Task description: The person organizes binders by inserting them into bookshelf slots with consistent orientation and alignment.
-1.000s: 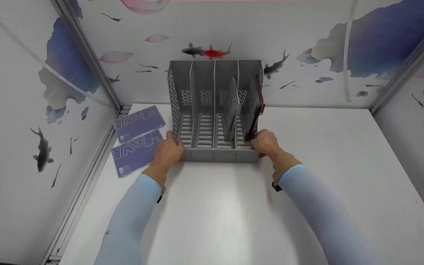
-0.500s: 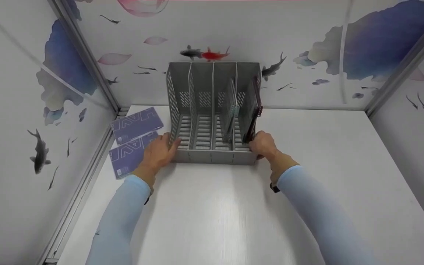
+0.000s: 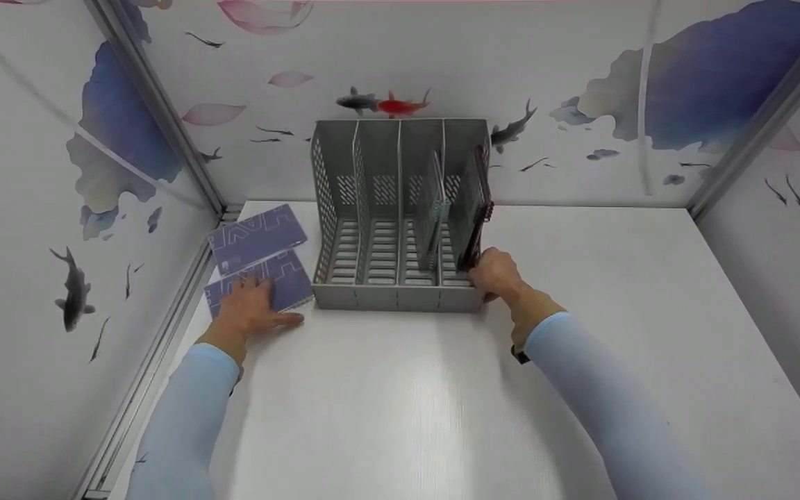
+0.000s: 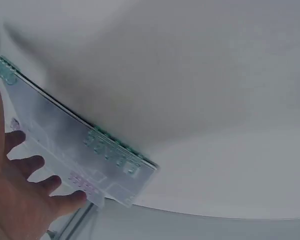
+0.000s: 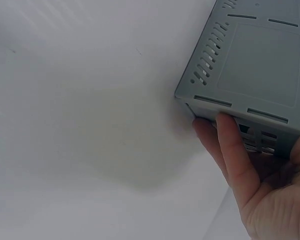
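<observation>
A grey file organizer (image 3: pixel 376 298) with several upright compartments stands at the back middle. My right hand (image 3: pixel 497 274) grips its front right corner; in the right wrist view, fingers (image 5: pixel 235 150) lie against its perforated side. My left hand (image 3: pixel 244 309) is over the nearer of two purple-covered spiral notebooks (image 3: pixel 290 278), fingers spread and thumb pointing right. The left wrist view shows that notebook's teal rings (image 4: pixel 112 152) and my fingertips close to the covers. The farther notebook (image 3: pixel 259 238) lies just behind it, its front edge partly overlapped.
A teal-ringed notebook (image 3: pixel 430 215) leans in the organizer's third compartment from the left. A dark red-ringed notebook (image 3: pixel 473 208) stands in the rightmost one. Printed panels (image 3: pixel 289 42) enclose the white table (image 3: pixel 400 403) at the back and both sides.
My left hand has let go of the organizer's front left corner and moved left over the nearer notebook. My right hand keeps its grip on the right corner.
</observation>
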Available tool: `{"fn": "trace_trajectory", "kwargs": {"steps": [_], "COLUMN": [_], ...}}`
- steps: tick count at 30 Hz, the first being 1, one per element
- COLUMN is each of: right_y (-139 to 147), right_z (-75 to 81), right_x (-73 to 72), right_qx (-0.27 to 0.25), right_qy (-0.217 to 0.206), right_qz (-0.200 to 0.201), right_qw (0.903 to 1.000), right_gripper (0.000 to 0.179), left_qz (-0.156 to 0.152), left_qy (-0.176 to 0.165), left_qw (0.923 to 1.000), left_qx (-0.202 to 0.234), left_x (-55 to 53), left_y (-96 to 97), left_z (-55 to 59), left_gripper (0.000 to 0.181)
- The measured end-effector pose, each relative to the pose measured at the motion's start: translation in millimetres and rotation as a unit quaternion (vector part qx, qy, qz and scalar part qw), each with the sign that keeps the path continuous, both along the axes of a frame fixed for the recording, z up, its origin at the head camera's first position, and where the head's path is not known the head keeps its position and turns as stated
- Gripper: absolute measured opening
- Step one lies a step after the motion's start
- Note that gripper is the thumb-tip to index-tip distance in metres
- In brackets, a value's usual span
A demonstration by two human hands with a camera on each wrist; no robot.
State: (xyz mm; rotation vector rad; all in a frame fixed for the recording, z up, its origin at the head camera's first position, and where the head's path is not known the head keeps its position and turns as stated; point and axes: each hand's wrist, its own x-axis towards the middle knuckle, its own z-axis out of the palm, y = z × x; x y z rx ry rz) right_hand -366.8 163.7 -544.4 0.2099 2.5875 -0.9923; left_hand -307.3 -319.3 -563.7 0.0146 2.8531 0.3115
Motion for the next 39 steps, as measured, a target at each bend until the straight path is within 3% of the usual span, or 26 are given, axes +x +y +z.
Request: {"fn": "trace_trajectory", "kwargs": {"steps": [3, 5, 10, 16, 24, 31, 35, 39], "right_y": [2.3, 3.7, 4.6, 4.9, 7.7, 10.1, 7.9, 5.7], "right_z": [-1.1, -1.7, -1.8, -3.0, -4.0, -4.3, -4.4, -2.0], "right_x": [-0.3, -0.4, 0.8, 0.8, 2.2, 1.4, 1.7, 1.9], "right_qx": [0.009, 0.014, 0.008, 0.007, -0.002, 0.005, 0.01, 0.01], "right_qy": [0.001, 0.003, 0.0, -0.001, 0.0, 0.006, -0.002, -0.013], "right_qz": [0.003, 0.006, 0.005, 0.001, -0.003, -0.004, -0.003, -0.008], "right_qw": [1.0, 0.9999, 1.0, 1.0, 1.0, 1.0, 0.9999, 0.9998], "right_gripper": [0.028, 0.024, 0.026, 0.033, 0.035, 0.029, 0.032, 0.036], "left_qz": [0.029, 0.043, 0.035, 0.005, -0.052, -0.11, -0.109, -0.091], "left_qy": [-0.05, -0.074, -0.085, -0.085, -0.053, 0.033, 0.079, 0.11], "left_qw": [0.9982, 0.9961, 0.9957, 0.9957, 0.9923, 0.9793, 0.972, 0.9736], "left_qx": [0.015, 0.022, 0.002, -0.037, -0.099, -0.167, -0.192, -0.178], "left_x": [10.4, 11.9, -2.7, -15.6, -13.7, -15.8, -11.3, -6.9], "left_y": [-8.4, -14.8, -29.1, -26.7, -7.2, -0.5, -0.6, -1.8], "left_z": [9.8, 16.0, 22.2, 21.1, 10.5, -9.7, -23.6, -29.6], "left_gripper": [0.124, 0.115, 0.083, 0.067, 0.051, 0.025, 0.021, 0.021]}}
